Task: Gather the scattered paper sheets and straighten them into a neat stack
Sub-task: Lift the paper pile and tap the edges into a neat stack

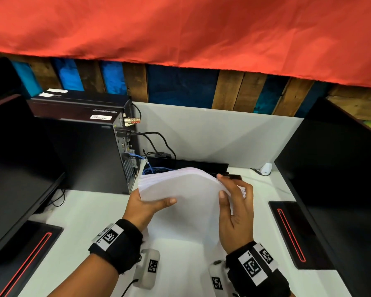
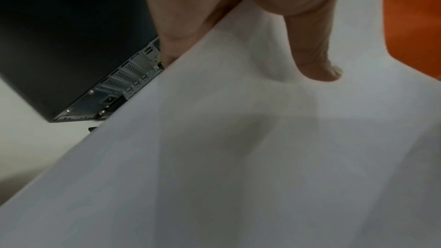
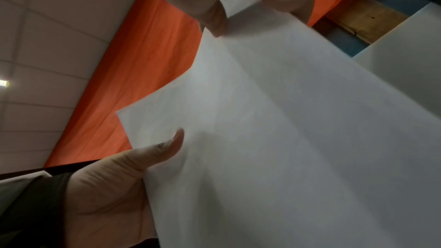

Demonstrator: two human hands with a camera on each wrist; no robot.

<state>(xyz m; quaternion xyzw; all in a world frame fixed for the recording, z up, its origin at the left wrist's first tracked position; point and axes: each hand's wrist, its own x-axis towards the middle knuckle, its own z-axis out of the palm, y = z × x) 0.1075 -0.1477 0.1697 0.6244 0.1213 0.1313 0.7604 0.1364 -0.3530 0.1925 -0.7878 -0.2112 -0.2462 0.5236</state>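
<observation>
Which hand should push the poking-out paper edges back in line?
Probably the right hand. Its fingers sit at the fanned right edge of the papers, where sheets stick out. The left hand pinches the other side, steadying them.

A black computer tower point(image 1: 90, 151) stands at the back left of the white desk point(image 1: 84, 211), with cables point(image 1: 156, 138) plugged into its rear. Dark monitors point(image 1: 338, 189) flank both sides, and a red cloth point(image 1: 180, 28) hangs above.
</observation>
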